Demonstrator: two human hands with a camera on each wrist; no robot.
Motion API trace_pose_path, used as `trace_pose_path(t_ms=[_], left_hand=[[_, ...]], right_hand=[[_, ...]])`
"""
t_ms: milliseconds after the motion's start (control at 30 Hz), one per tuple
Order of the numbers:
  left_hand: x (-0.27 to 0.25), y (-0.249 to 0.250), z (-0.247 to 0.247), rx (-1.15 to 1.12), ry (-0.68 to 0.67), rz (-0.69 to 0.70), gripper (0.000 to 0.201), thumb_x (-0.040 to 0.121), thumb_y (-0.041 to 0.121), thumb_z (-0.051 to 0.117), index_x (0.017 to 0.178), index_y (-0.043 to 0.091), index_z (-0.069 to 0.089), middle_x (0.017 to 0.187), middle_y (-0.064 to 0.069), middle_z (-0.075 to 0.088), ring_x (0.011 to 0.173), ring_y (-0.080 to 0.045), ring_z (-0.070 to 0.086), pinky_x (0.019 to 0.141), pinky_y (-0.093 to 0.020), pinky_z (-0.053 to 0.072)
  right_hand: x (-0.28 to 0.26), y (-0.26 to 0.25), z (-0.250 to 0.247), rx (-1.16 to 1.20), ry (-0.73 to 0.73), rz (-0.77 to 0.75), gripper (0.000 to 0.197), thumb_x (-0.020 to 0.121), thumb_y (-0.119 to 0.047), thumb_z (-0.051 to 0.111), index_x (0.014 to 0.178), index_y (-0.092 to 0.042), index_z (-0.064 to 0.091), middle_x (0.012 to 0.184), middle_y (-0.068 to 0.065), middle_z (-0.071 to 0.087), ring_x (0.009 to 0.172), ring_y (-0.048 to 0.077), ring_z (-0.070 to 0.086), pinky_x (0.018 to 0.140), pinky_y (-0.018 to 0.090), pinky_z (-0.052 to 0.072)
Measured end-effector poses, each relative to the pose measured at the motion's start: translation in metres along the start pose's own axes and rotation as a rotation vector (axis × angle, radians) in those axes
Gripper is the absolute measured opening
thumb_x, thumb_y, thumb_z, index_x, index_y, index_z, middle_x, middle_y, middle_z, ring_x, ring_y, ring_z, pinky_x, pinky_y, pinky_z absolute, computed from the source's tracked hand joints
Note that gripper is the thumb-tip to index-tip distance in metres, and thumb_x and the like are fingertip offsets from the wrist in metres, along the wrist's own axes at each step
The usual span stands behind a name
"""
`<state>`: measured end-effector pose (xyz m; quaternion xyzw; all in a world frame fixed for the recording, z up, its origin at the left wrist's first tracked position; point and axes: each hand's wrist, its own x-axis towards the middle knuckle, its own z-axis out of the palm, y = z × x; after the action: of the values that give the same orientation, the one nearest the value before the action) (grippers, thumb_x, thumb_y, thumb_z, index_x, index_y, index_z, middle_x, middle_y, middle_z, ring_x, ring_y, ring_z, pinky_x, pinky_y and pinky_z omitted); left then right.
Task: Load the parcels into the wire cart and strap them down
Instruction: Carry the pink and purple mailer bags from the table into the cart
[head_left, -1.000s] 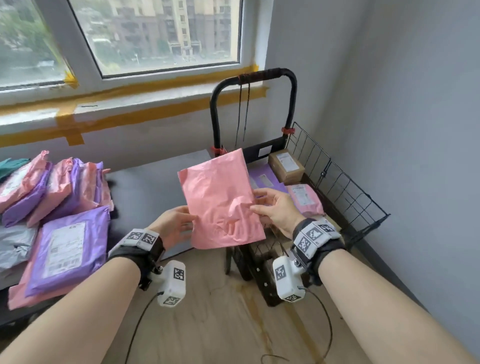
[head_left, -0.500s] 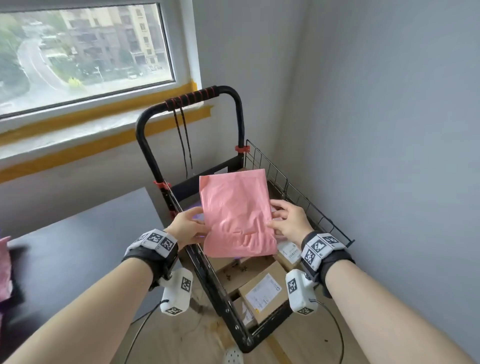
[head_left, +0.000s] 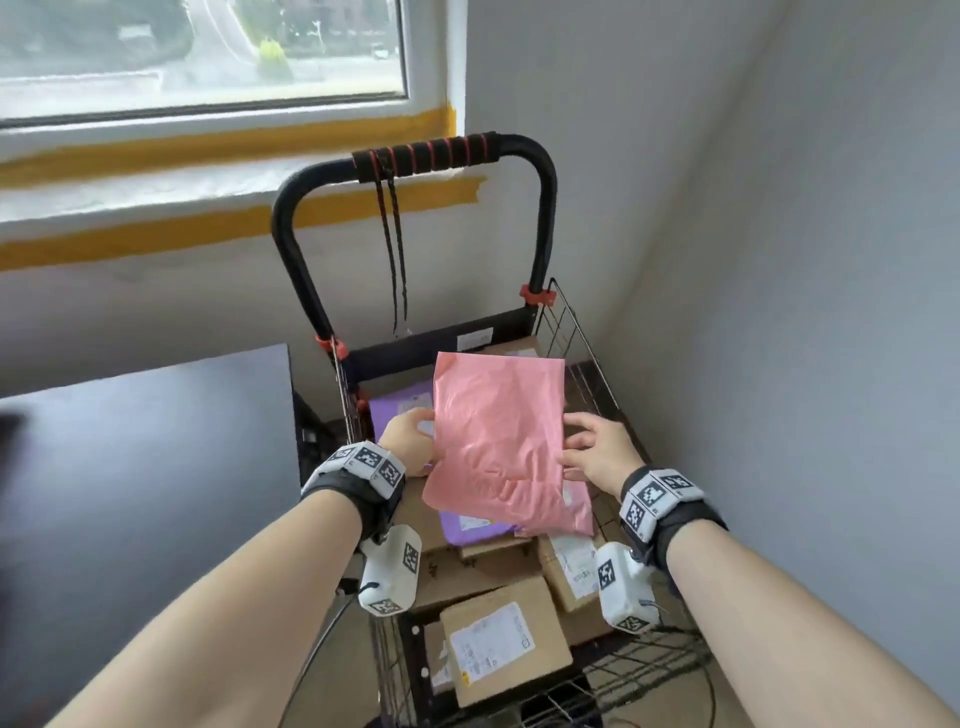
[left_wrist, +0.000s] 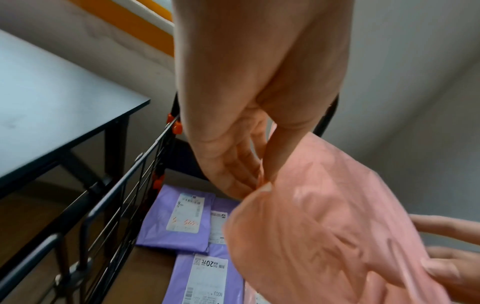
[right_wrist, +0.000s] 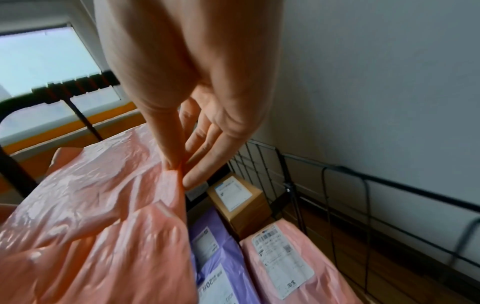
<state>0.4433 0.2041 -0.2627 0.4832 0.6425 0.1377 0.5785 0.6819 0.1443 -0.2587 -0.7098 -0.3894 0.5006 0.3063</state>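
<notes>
Above the wire cart (head_left: 582, 332), a pink plastic mailer (head_left: 501, 441) is held flat and slightly tilted between both hands, over the parcels already loaded. At the mailer's left edge the left hand (head_left: 410, 441) pinches the plastic between thumb and fingers; the left wrist view shows the thumb on top and the fingers (left_wrist: 233, 164) beneath the crumpled edge. At the mailer's right edge the right hand (head_left: 597, 454) grips it too, and in the right wrist view the thumb (right_wrist: 168, 144) presses the film against the fingers below, with the remaining fingers stretched out past the edge.

Under the mailer, inside the cart, lie two purple mailers with white labels: one (left_wrist: 176, 218) toward the handle end on the cart's left side, the other (left_wrist: 205, 277) just nearer the person and overlapping it. To the right of them, against the cart's right wire wall (right_wrist: 324, 195), lies another pink mailer (right_wrist: 291, 265) with a label, and beyond it, toward the handle, a small cardboard box (right_wrist: 239, 203). At the cart's near end sit more cardboard boxes, among them one with a large white label (head_left: 501, 647).

At the cart's far end rises a black handle (head_left: 431, 156) with a red-striped grip, and two dark cords (head_left: 395, 249) hang down from it. Left of the cart stands a dark table (head_left: 145, 467), its corner close to the cart's left wire side. Behind the handle are a window (head_left: 208, 52) and yellow tape (head_left: 156, 234) on the wall.
</notes>
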Motion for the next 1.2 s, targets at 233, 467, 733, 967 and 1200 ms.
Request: trace_pose_path(t_ms=[233,467,733,967,1200], left_hand=[[0.032,-0.035,0.044,-0.032,0.220,-0.167,0.070,0.080,-0.002,0.057,0.141,0.023,0.033,0.091,-0.016,0.062,0.078,-0.028,0.062,0.070,-0.032,0.050],[0.082,-0.096,0.092,0.037,0.362,-0.375,0.038,0.086,0.004,0.046,0.122,0.014,0.053,0.130,-0.013,0.044,0.115,-0.030,0.052,0.091,-0.027,0.040],[0.122,-0.155,0.119,0.076,0.409,-0.459,0.054,0.077,-0.002,0.048,0.131,0.009,0.043,0.139,-0.010,0.028,0.125,-0.029,0.041,0.105,-0.037,0.037],[0.144,-0.192,0.110,0.197,0.441,-0.463,0.074,0.077,0.013,0.063,0.143,0.015,0.029,0.145,-0.011,0.023,0.135,-0.031,0.026,0.110,-0.047,0.030],[0.146,-0.204,0.105,0.140,0.357,-0.496,0.062,0.084,0.014,0.053,0.142,0.019,0.031,0.153,-0.012,0.011,0.139,-0.035,0.023,0.113,-0.043,0.029]], right_hand=[[0.099,0.045,0.018,-0.092,-0.260,0.086,0.048,0.077,0.019,0.060,0.118,-0.006,0.058,0.074,0.009,0.057,0.065,0.017,0.060,0.049,0.021,0.054],[0.165,0.110,0.063,-0.172,-0.361,0.184,0.047,0.079,0.022,0.054,0.118,-0.006,0.057,0.070,0.008,0.049,0.061,0.018,0.053,0.049,0.024,0.054],[0.207,0.162,0.115,-0.183,-0.422,0.232,0.045,0.076,0.018,0.061,0.112,-0.009,0.060,0.068,0.005,0.053,0.064,0.022,0.055,0.063,0.040,0.055],[0.220,0.180,0.156,-0.223,-0.465,0.196,0.048,0.073,0.011,0.068,0.110,-0.017,0.059,0.081,0.015,0.060,0.079,0.033,0.065,0.075,0.053,0.056],[0.218,0.181,0.155,-0.365,-0.462,0.127,0.043,0.074,0.003,0.071,0.113,-0.010,0.059,0.084,0.007,0.065,0.080,0.022,0.062,0.079,0.034,0.054]])
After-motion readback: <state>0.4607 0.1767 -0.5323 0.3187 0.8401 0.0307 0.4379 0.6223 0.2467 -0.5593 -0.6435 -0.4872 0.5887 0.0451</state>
